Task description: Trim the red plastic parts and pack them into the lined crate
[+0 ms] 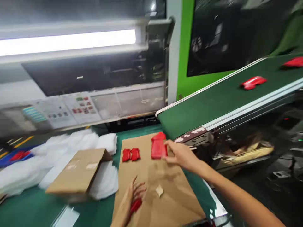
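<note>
My right hand [181,156] grips the right edge of a larger red plastic part [158,146] between thumb and fingers, above the far end of a brown cardboard sheet [174,201]. Lower down, my left hand [132,195] is half curled with its fingers a little apart; another red part [136,205] shows in its palm, partly hidden by the hand. Two small red pieces [131,154] lie side by side on the cardboard's far left. Between my hands and nearer to me rests a small pale scrap [159,190]. Motion blurs the details.
To the right a green conveyor belt [199,107] slopes down to the table, carrying a red part [253,83] and another [293,62] higher up. Left of the cardboard stand an open carton [75,171] and stacked white foam sheets [104,181]. A blue bin [14,160] holds red pieces.
</note>
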The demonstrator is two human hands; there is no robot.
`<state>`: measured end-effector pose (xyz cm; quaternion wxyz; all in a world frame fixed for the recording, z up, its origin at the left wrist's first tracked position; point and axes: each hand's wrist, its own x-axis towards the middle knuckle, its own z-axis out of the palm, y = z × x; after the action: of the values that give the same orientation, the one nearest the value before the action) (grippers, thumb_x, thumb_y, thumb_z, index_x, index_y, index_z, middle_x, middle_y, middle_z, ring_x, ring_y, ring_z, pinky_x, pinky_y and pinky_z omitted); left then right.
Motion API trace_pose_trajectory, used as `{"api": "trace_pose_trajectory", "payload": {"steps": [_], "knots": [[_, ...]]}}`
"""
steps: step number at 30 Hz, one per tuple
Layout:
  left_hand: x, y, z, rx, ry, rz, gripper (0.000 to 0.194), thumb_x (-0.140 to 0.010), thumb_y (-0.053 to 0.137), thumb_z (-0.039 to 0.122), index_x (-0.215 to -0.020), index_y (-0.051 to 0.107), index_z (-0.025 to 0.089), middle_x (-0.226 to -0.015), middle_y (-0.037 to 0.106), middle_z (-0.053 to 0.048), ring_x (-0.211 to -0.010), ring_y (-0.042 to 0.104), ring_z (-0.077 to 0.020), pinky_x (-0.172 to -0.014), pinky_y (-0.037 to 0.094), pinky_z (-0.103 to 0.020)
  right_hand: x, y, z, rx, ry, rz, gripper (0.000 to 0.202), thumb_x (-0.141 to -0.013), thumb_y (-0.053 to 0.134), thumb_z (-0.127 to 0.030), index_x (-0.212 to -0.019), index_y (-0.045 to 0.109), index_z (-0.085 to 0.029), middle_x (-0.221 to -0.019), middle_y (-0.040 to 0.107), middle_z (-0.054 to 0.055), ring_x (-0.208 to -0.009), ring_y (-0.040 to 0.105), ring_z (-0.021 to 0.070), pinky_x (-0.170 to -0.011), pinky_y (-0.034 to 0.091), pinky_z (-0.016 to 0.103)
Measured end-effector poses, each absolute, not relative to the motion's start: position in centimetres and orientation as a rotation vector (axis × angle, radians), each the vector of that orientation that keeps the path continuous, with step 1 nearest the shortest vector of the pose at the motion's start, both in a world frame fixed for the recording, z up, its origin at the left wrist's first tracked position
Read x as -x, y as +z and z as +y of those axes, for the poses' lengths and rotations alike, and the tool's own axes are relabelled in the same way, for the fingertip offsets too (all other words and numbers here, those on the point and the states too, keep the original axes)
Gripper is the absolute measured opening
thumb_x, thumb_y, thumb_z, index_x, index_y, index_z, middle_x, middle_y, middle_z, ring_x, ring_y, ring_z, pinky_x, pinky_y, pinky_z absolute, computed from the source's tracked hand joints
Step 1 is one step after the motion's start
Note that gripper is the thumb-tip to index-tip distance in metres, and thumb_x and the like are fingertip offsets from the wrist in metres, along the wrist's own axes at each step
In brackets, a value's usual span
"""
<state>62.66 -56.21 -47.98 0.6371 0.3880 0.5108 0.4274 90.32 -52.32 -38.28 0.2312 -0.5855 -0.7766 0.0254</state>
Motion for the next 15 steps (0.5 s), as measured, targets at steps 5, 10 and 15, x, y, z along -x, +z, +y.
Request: {"api": "trace_pose_trajectory", "payload": {"steps": [5, 10, 15], "knots": [[-65.3, -48.0, -59.4, -1.005, 0.763, 1.216, 0.072, -0.088, 0.026, 0.064, -0.136, 0.054, 0.017, -0.119, 0.064, -0.016, -0.116, 0.06, -0.0291, -0.088, 0.052, -0.049, -80.4, -47.1, -59.5, 1.121, -0.113, -2.564, 0.042, -0.066, 0.086, -0.035, -0.093, 0.06, -0.015, -0.08, 0.066, 0.004, -0.067, 0.06, 0.0206, -0.058, 0.042, 0.031], [-63.6, -51.2, -63.0, -0.517, 0.878, 0.869, 0.059, -0.086, 0.05, 0.063, -0.118, 0.068, 0.016, -0.113, 0.069, -0.012, -0.117, 0.059, -0.0272, -0.103, 0.046, -0.041, -78.3, -49.5, -62.6, 0.909, -0.1, -2.474, 0.038, -0.084, 0.068, -0.036, -0.112, 0.055, -0.014, -0.101, 0.065, 0.01, -0.088, 0.059, 0.0232, -0.076, 0.048, 0.036], [-61.7, -54.0, -63.7, -0.341, 0.87, 0.694, 0.069, -0.079, 0.054, 0.071, -0.112, 0.07, 0.013, -0.102, 0.073, -0.013, -0.105, 0.065, -0.0317, -0.092, 0.054, -0.043, -78.1, -50.4, -62.3, 0.967, -0.228, -2.427, 0.029, -0.09, 0.038, -0.002, -0.113, 0.055, -0.01, -0.089, 0.064, 0.008, -0.079, 0.058, 0.019, -0.072, 0.045, 0.031]]}}
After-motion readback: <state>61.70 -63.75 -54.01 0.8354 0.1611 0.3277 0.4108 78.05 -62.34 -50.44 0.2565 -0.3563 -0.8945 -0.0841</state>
